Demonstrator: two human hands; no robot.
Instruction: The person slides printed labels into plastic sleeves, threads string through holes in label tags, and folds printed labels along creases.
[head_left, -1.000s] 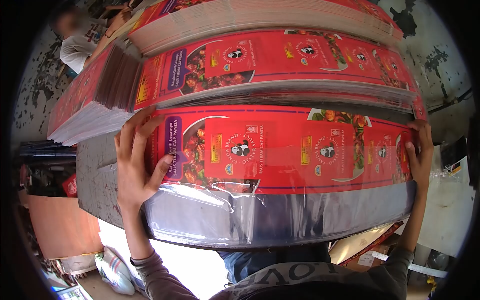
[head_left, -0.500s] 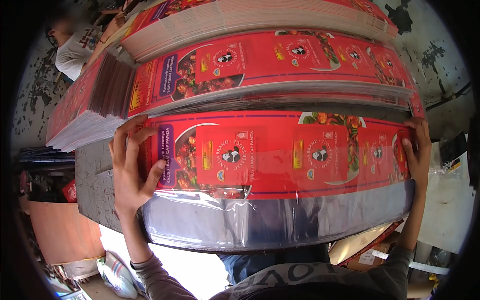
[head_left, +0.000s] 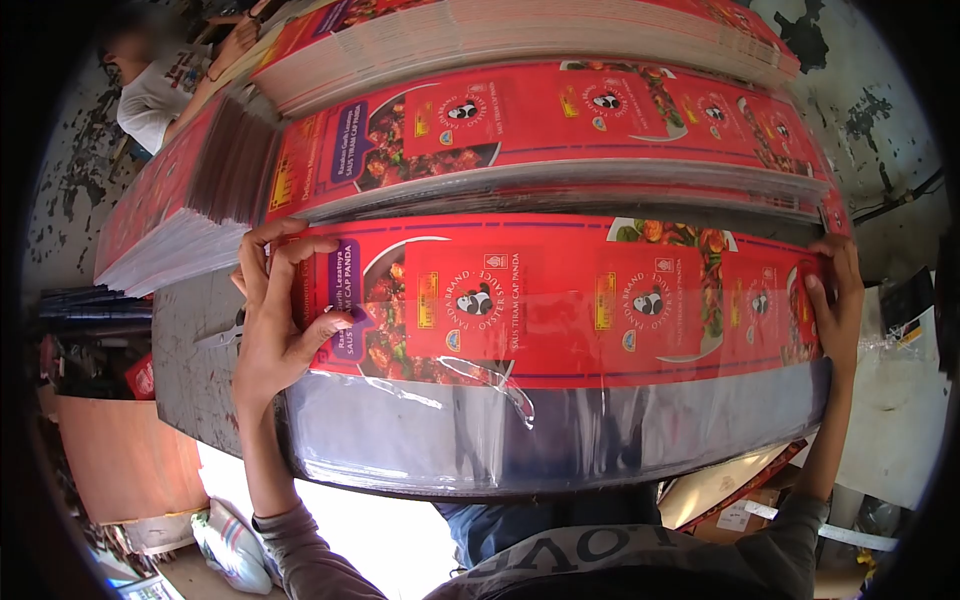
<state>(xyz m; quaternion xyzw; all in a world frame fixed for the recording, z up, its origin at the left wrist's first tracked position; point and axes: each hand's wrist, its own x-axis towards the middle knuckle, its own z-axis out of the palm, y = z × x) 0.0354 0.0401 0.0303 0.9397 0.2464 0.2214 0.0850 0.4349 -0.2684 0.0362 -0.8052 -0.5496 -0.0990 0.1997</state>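
A long red printed sheet (head_left: 560, 345) with panda logos and food pictures lies crosswise in front of me. Clear plastic film (head_left: 560, 425) covers its near part and extends toward my body. My left hand (head_left: 272, 315) grips the sheet's left end, thumb on top and fingers curled over the far corner. At the opposite end, my right hand (head_left: 836, 300) holds the right edge, its thumb on the printed face. Whether one sheet or several lie under my hands, I cannot tell.
Beyond the sheet lies a stack of matching red sheets (head_left: 540, 135), with a taller stack (head_left: 520, 60) behind. Another stack (head_left: 165, 215) stands at left. A metal tool (head_left: 217, 338) rests on the grey table (head_left: 190, 385). A person (head_left: 150, 100) sits at far left.
My left hand and the sheet's left end have shifted slightly right and away from me. My right hand keeps its hold at the right edge. The view has shifted a little.
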